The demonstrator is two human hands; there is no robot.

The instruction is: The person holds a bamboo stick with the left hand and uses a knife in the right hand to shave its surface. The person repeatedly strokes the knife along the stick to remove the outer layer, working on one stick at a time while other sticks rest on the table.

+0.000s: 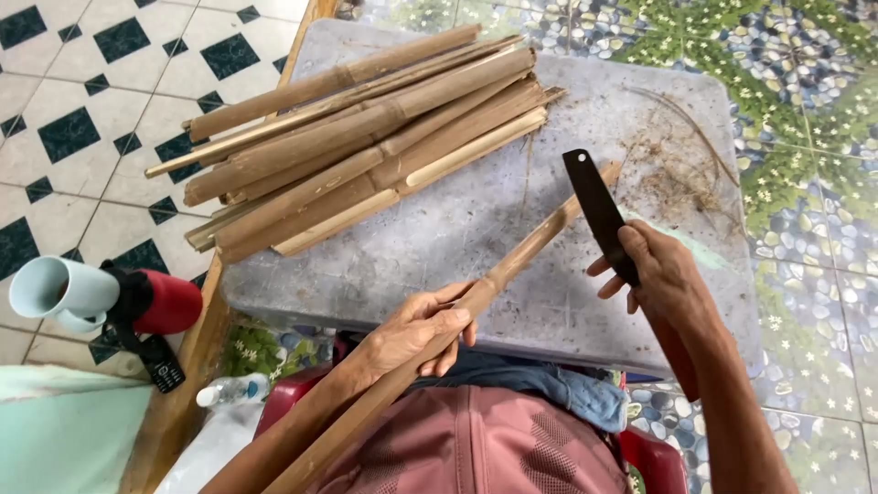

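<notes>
The left hand (416, 331) is closed around a long bamboo strip (512, 261), which runs from the lap up over the grey stone slab (640, 119). The right hand (663, 274) is clamped on the handle of a dark cleaver (594, 206), its blade lying against the strip. The strip looks stiff, light and splintery, best held mid-length. Beyond lies a pile of split bamboo (366, 146).

- Small black device (163, 368) with a pale screen or label panel seen lower left, below the red and black flask; details too small to tell.
- Clear plastic bottle (230, 391) lying beside it; label not discernible.
</notes>
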